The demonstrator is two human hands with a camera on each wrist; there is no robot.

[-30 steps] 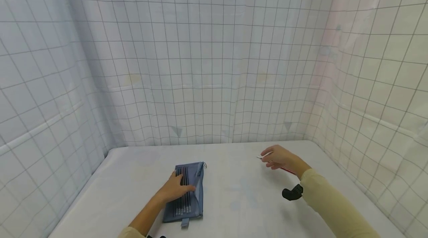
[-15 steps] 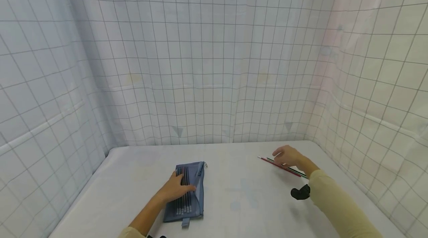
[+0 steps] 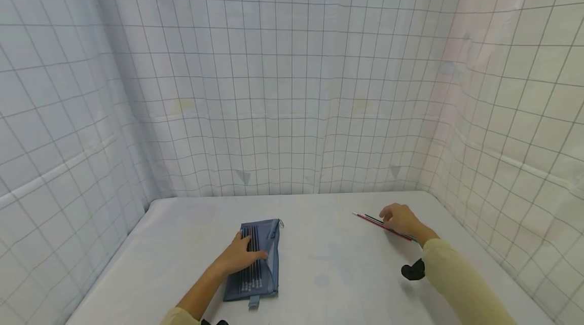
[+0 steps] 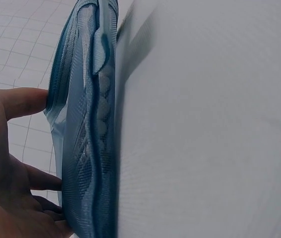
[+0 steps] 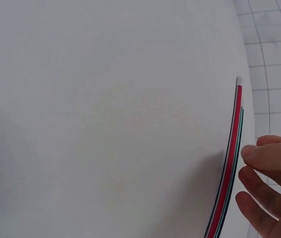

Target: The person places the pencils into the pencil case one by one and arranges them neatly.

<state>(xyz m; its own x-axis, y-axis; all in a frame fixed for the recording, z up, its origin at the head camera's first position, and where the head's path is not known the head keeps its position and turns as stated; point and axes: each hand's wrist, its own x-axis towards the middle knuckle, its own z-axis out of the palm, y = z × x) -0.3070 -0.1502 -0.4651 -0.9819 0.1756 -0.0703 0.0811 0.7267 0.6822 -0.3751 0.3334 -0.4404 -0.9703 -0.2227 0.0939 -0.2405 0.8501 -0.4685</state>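
My left hand (image 3: 237, 258) rests on a blue mesh pencil case (image 3: 271, 244) that lies flat, its thumb and fingers spread across the top. Several dark pencils (image 3: 249, 284) show through the mesh. The left wrist view has the thumb tip at the zipper (image 4: 56, 84) and the other fingers against the case's side. To the right, a red pencil (image 5: 231, 153) and a dark green pencil (image 5: 238, 144) lie side by side on the table. Over their middle is my right hand (image 3: 402, 219), its fingers loosely bent and apart from the pencils in the right wrist view.
A white cloth-covered table (image 3: 315, 284) stretches between both arms. White grid-patterned curtains (image 3: 292, 86) hang at its back and on both sides. A dark wrist device (image 3: 413, 269) sits at the right sleeve.
My right hand has let go of the red pencil, which now lies beside the green one, and has shifted right along them. The left hand stays on the pencil case.
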